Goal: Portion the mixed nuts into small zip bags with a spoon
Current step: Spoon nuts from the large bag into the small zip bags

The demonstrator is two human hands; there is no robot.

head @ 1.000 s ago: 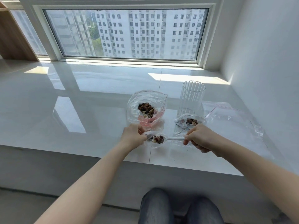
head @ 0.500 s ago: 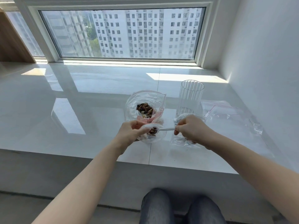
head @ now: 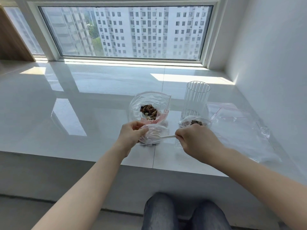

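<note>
On the glossy white bench (head: 83, 100) a ribbed clear glass (head: 196, 98) stands behind a filled small bag (head: 194, 122). Flat empty bags (head: 239, 130) lie to its right, thin and wrinkled. The big open bag (head: 149, 105) holds brown mixed nuts (head: 149, 110). Just in front of it, the left hand (head: 131, 135) pinches the rim of a small zip bag (head: 153, 135). The right hand (head: 197, 141) grips the white spoon (head: 167, 136), whose bowl is inside this bag, blurred by the plastic.

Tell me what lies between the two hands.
In the head view, the white spoon spans the gap: the right hand grips its handle, and its bowl end sits inside the small zip bag held by the left hand.
</note>
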